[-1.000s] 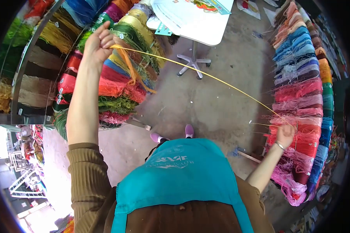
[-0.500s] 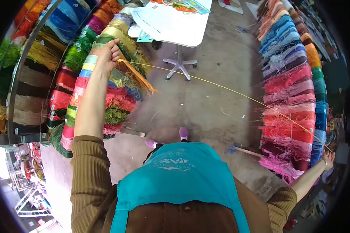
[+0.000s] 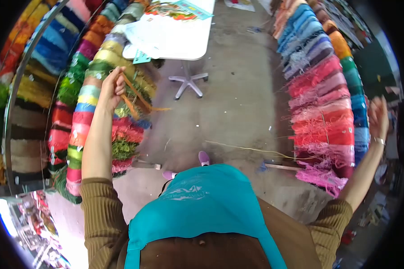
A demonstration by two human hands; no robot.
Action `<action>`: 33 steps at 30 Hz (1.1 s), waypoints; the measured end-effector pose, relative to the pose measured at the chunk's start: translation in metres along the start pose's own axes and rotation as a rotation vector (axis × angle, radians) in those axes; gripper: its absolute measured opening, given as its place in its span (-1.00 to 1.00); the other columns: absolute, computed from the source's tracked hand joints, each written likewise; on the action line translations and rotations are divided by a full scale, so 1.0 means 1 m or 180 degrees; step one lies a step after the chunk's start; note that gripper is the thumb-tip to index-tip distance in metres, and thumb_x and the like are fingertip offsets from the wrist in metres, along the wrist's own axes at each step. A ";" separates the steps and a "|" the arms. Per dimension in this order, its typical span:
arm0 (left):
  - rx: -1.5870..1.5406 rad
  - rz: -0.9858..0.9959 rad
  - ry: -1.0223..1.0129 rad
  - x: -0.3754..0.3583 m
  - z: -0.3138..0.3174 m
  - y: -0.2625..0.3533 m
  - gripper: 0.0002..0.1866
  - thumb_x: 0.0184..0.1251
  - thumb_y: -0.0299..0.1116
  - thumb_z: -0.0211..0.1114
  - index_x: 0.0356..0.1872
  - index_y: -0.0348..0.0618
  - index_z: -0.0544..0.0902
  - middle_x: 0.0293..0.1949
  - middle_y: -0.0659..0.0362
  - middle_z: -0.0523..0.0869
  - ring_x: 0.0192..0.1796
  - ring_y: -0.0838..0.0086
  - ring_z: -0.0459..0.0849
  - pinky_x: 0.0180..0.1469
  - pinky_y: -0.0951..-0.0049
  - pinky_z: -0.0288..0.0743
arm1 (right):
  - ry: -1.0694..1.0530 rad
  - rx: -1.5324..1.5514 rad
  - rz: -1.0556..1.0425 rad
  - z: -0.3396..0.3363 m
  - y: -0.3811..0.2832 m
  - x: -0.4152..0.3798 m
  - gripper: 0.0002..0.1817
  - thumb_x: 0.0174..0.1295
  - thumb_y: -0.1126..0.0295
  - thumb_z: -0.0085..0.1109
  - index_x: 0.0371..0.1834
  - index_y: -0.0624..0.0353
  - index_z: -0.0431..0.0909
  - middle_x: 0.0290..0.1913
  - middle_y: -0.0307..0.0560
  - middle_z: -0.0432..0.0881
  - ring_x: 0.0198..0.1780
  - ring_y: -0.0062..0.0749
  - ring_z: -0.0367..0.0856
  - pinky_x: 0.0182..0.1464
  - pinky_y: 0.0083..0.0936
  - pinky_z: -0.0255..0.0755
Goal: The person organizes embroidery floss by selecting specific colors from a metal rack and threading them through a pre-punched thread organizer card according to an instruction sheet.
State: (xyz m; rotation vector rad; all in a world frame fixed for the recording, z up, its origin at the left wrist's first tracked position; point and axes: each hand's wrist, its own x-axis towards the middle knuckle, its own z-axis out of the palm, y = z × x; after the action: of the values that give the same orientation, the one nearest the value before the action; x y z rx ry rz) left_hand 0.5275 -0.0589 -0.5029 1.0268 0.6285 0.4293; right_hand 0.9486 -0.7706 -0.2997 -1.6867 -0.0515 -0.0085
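Note:
My left hand (image 3: 113, 88) is closed around a bundle of orange thread (image 3: 137, 96), whose loose ends hang down to the right, in front of the left rack. My right hand (image 3: 378, 117) is raised beyond the right rack, its fingers stretched upward and seemingly apart; no thread can be made out in it. A thin yellow thread (image 3: 256, 148) trails loose above the floor between the racks, its left end clear of my left hand. Its right part curls near the pink skeins (image 3: 323, 177).
Skeins of many colours hang along the left rack (image 3: 83, 117) and the right rack (image 3: 321, 107). Ahead, a white table (image 3: 179, 40) on a wheeled base bears papers and coloured threads. Below the right rack a stick (image 3: 280, 167) juts out over the floor (image 3: 229, 103).
The yellow thread, taut between both hands before, now hangs slack and away from my left hand. My right hand has risen. The view has shifted, and the orange bundle's ends swing out.

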 end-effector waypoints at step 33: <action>0.0409 0.0663 -0.1801 -0.169 0.146 0.102 -0.69 0.58 -0.25 0.02 -0.12 -0.30 0.61 -0.67 0.45 0.26 -0.70 0.82 0.13 -0.69 0.74 -0.02 | -0.3353 -0.0876 -0.0199 0.514 0.097 -0.133 -0.32 0.53 -0.06 -0.37 -0.40 0.18 0.68 -0.75 -0.31 0.45 -0.75 -0.63 0.19 -0.68 -0.57 0.08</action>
State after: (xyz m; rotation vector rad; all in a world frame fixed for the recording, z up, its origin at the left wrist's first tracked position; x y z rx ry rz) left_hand 0.4940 -0.2084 -0.3115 1.2746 0.0419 0.2605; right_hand 0.8071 -0.2751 -0.4611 -1.7895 -0.9214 0.8574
